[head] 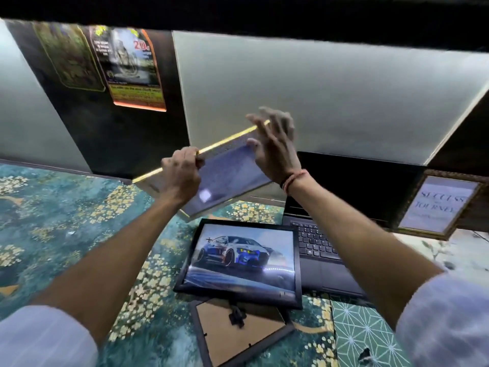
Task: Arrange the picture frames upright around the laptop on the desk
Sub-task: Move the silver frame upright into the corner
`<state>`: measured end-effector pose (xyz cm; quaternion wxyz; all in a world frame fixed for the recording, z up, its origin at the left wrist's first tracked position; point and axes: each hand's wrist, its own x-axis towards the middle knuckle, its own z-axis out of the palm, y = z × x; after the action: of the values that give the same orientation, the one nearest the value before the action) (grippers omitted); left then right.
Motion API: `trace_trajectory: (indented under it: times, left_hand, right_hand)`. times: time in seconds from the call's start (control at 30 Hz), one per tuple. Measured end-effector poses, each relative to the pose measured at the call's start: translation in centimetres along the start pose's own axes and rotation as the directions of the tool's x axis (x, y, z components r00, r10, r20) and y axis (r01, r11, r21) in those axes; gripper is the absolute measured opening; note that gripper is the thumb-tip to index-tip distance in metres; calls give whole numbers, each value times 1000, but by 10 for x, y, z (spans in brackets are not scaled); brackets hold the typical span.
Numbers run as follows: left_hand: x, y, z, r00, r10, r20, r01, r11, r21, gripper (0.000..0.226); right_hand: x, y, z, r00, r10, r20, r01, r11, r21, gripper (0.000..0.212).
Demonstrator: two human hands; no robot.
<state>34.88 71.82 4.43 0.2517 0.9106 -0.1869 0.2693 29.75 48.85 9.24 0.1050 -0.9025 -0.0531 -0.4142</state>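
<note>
A gold-edged picture frame (227, 170) is held tilted in the air above the desk, left of the laptop. My left hand (182, 173) grips its top edge near the left corner. My right hand (275, 149) rests against its right end with the fingers spread. The open black laptop (320, 250) sits at centre right. A black frame with a car picture (243, 258) lies flat against the laptop's left side. Another frame (238, 332) lies face down in front, its brown backing up. A gold frame with text (439, 205) stands upright to the right of the laptop.
The desk has a teal and gold flowered cover (66, 221). A green patterned sheet (362, 337) lies at the front right. Posters (132, 67) hang on the dark wall behind. A pale panel (317, 96) rises behind the laptop, under a dark shelf.
</note>
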Motion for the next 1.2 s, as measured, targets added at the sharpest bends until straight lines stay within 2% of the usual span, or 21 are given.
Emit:
trace_trajectory:
  times: [0.03, 0.07, 0.1, 0.13, 0.2, 0.27, 0.3, 0.37, 0.4, 0.5, 0.6, 0.7, 0.77, 0.87, 0.97, 1.07, 1.13, 1.2]
  left_hand:
    - [-2, 3, -7, 998, -65, -23, 64, 996, -55, 57]
    - [-4, 7, -15, 991, -130, -32, 125, 986, -112, 53]
    - [-7, 11, -23, 984, -175, -24, 168, 972, -164, 50]
    - [-10, 12, -28, 976, -216, -7, 210, 955, -210, 50]
    - [-17, 22, -36, 964, -262, 41, 261, 911, -319, 50]
    - [-28, 39, -36, 954, -284, 92, 295, 847, -443, 48]
    - [-33, 51, -30, 953, -279, 119, 299, 807, -510, 43]
    - [-43, 83, -17, 947, -268, 177, 319, 717, -620, 26]
    - [-48, 100, -10, 941, -264, 213, 338, 677, -653, 19]
    - [-65, 164, 18, 935, -218, 281, 355, 610, -708, 22]
    - [-80, 226, 51, 939, -123, 321, 325, 621, -713, 21]
    - [-93, 294, 87, 936, -5, 351, 267, 659, -703, 19]
    - [-102, 340, 109, 926, 74, 369, 204, 724, -659, 20]
    - [-118, 413, 146, 907, 112, 406, 172, 782, -600, 24]
    - [-134, 483, 191, 893, 62, 445, 228, 790, -569, 27]
    - [-146, 549, 236, 880, -46, 473, 337, 762, -553, 27]
    - [-152, 591, 261, 872, -87, 482, 369, 764, -529, 29]
    - [-153, 625, 282, 871, -130, 474, 395, 760, -517, 29]
  right_hand:
    - [-12, 2, -10, 985, 135, -106, -130, 990, 53, 47]
    - [-28, 4, -19, 941, 295, -167, -272, 951, 148, 51]
    - [-47, 8, -26, 876, 458, -149, -414, 874, 255, 54]
    - [-65, 13, -25, 808, 586, -63, -535, 774, 337, 56]
    - [-100, 28, -30, 672, 720, 174, -713, 565, 415, 59]
    - [-128, 39, -38, 561, 729, 393, -800, 353, 486, 57]
    - [-138, 43, -44, 560, 694, 453, -788, 278, 549, 48]
    - [-156, 52, -60, 627, 659, 417, -717, 278, 639, 20]
    - [-162, 60, -69, 637, 673, 375, -694, 289, 660, 21]
    - [-181, 105, -107, 625, 744, 238, -646, 320, 693, 29]
    - [-206, 166, -154, 594, 786, 168, -674, 374, 637, 14]
    - [-237, 243, -199, 549, 831, 83, -716, 417, 560, 23]
    - [-256, 293, -231, 567, 824, 18, -723, 487, 490, 22]
    - [-281, 358, -284, 564, 823, -69, -756, 548, 356, 22]
    - [-300, 420, -326, 509, 856, -87, -794, 507, 335, 14]
    - [-315, 479, -353, 421, 898, -129, -836, 439, 329, 25]
    - [-322, 520, -366, 406, 902, -146, -839, 431, 331, 23]
    - [-325, 554, -374, 425, 895, -140, -823, 446, 353, 22]
